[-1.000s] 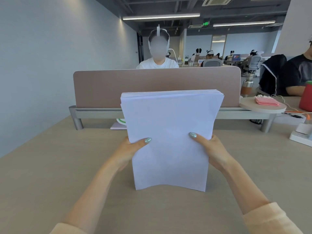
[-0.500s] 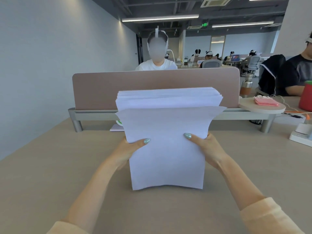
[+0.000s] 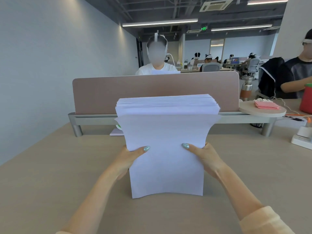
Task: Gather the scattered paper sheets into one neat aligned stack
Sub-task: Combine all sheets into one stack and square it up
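Paper, a thick white stack, stood upright on its bottom edge on the desk, near the middle and a little toward the viewer. The left hand gripped its left side and the right hand its right side, each thumb lying across the front sheet and the other fingers hidden behind. The front sheet sat lower than the rest, so the top edges behind it showed as an uneven, stepped band; the stack was gathered but not yet squared. Likely risks: with a slack grip the sheets could fan apart or slide sideways, and the front sheet, bowed at the bottom, could buckle or crease if tapped down hard. A tilt away could spill sheets toward the divider. The desk had open room to the left, right and near side of the stack. At the far side stood the divider on a grey rail, with a small pale item at its foot just behind the paper. Far right lay a round shelf with pink notes and a white power strip, well apart from the hands.
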`<action>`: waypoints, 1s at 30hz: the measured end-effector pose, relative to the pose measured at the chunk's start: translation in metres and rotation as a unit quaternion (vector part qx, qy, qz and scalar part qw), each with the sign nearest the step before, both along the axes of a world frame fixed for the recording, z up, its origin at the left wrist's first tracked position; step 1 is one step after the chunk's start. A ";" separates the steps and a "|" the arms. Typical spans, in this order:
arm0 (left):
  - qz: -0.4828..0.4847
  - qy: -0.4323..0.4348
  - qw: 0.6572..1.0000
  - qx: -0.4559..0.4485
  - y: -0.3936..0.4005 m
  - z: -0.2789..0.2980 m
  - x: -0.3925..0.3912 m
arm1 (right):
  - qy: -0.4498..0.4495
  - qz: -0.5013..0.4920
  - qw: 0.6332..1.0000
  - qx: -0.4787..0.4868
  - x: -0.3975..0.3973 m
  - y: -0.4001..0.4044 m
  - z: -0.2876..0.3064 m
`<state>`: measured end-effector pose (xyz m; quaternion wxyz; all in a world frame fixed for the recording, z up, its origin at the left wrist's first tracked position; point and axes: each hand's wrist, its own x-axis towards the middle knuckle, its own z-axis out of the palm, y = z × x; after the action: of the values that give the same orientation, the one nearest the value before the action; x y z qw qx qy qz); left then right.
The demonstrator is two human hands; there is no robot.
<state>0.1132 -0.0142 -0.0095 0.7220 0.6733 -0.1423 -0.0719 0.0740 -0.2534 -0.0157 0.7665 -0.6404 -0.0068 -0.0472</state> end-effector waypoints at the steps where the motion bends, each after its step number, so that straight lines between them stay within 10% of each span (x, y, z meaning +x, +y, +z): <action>1: 0.003 0.000 1.000 0.007 0.000 -0.004 0.000 | 0.007 -0.003 1.000 -0.001 0.000 0.001 -0.005; 10: -0.011 0.034 0.999 -0.008 0.006 -0.007 0.003 | 0.052 0.043 0.998 0.002 0.005 -0.004 -0.007; 22: 0.006 0.337 0.941 -0.010 0.009 -0.063 -0.009 | 0.285 0.130 0.949 0.022 0.013 -0.012 -0.047; 30: 0.065 0.365 0.926 -0.067 0.002 -0.073 -0.008 | 0.281 0.046 0.893 0.349 0.003 -0.013 -0.080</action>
<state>0.1048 -0.0120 -0.0829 0.7704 0.5585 0.1708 -0.2559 0.0773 -0.2665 -0.0960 0.9119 -0.3176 0.1964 0.1705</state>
